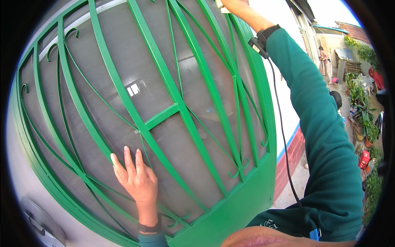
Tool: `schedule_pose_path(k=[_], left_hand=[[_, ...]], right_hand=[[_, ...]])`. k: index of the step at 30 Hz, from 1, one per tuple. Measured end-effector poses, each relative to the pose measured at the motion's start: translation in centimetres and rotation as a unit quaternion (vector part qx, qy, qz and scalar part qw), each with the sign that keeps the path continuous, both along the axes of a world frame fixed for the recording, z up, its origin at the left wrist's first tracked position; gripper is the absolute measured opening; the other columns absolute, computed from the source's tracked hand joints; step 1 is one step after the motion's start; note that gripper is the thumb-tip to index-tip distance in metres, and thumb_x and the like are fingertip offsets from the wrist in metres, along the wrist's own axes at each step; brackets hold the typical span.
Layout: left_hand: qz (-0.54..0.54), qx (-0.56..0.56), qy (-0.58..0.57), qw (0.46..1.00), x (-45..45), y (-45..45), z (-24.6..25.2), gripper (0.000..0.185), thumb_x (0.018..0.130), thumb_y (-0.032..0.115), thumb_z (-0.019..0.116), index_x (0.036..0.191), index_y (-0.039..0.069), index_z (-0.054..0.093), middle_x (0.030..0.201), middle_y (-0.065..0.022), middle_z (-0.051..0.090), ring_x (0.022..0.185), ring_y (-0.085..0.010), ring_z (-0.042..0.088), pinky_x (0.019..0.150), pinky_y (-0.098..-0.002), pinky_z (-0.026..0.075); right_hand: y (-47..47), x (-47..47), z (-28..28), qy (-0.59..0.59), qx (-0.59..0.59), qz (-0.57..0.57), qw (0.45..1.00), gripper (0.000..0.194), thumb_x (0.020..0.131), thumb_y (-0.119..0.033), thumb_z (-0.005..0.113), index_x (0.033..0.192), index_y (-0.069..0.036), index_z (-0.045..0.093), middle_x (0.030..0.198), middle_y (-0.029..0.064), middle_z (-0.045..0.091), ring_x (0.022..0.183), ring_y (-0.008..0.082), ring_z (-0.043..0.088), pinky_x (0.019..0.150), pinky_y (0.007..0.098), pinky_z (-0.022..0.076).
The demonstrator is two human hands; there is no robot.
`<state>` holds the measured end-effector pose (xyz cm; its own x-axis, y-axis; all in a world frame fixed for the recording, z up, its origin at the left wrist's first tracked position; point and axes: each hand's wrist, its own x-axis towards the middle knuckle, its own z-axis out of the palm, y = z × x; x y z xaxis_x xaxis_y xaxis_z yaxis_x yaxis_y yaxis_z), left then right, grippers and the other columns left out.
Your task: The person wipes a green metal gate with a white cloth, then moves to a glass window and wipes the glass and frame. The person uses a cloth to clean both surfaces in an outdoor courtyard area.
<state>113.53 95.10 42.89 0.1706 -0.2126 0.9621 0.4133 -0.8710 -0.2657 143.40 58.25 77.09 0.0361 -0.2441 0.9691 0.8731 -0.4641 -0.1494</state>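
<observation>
Before me is a green metal screen door [247, 197] with upright bars, thin scrollwork and grey mesh [154, 74] behind them. My left hand [139, 182] rests against the door's lower left part, fingers spread, beside a green bar [89, 129]. It holds nothing. At the top edge, partly cut off by the frame, my right hand [236, 5] is raised to the upper right of the door. A pale, cloth-like item [222, 6] shows at its fingers; most of it lies out of view. Both wrists wear dark bands.
A black cable [282, 123] hangs from my right wrist unit [258, 48] down to my waist. To the right, a white wall with a red brick base [290, 163] borders a yard. Potted plants [362, 111] line it, and a person [324, 58] stands farther back.
</observation>
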Motion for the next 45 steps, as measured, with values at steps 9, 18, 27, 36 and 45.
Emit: schedule_pose_path(k=[9,18,27,36,45], left_hand=[[0.001,-0.011,-0.002,1.0,0.0,-0.2,0.1,0.038,0.083,-0.001,0.065,0.12,0.006,0.073,0.146,-0.0132,0.06,0.148,-0.0461,0.037,0.116,-0.0556,0.036],[0.027,-0.011,-0.003,1.0,0.1,-0.6,0.3,0.036,0.083,0.0,0.066,0.117,0.006,0.075,0.144,-0.0138,0.061,0.147,-0.0471,0.038,0.115,-0.0562,0.036],[0.045,-0.015,0.001,0.999,0.3,-0.8,0.0,0.038,0.082,-0.003,0.065,0.118,0.006,0.074,0.145,-0.0142,0.06,0.147,-0.049,0.037,0.116,-0.0563,0.035],[0.048,-0.013,0.004,0.999,0.1,-1.2,0.3,0.044,0.078,-0.002,0.065,0.12,0.008,0.074,0.143,-0.0148,0.062,0.146,-0.0499,0.038,0.117,-0.0541,0.035],[0.019,-0.029,0.014,0.999,-0.2,-0.9,0.1,0.043,0.079,-0.001,0.064,0.121,0.007,0.073,0.145,-0.0154,0.06,0.148,-0.0496,0.035,0.119,-0.0538,0.034]], right_hand=[[-1.6,7.8,2.6,-0.029,-0.095,-0.179,0.979,0.03,0.088,-0.025,0.064,0.113,-0.016,0.077,0.096,0.015,0.076,0.09,0.0304,0.074,0.082,0.0453,0.0576],[-1.5,14.4,6.8,-0.075,-0.277,-0.47,0.835,0.033,0.075,-0.041,0.083,0.083,-0.009,0.081,0.094,0.0131,0.076,0.09,0.0345,0.072,0.08,0.0467,0.0578],[-2.0,16.4,10.0,0.188,-0.123,0.329,0.917,0.036,0.103,-0.05,0.06,0.092,-0.016,0.066,0.074,-0.0003,0.062,0.06,0.0148,0.054,0.052,0.0328,0.0403],[-4.5,13.2,8.2,0.204,-0.254,0.017,0.945,0.035,0.083,-0.023,0.075,0.114,-0.007,0.073,0.095,0.0111,0.074,0.082,0.0283,0.069,0.068,0.046,0.0537],[0.9,-4.2,4.1,-0.013,-0.073,0.147,0.986,0.027,0.085,-0.027,0.069,0.102,-0.007,0.077,0.079,0.0089,0.075,0.073,0.0219,0.072,0.067,0.0398,0.0562]])
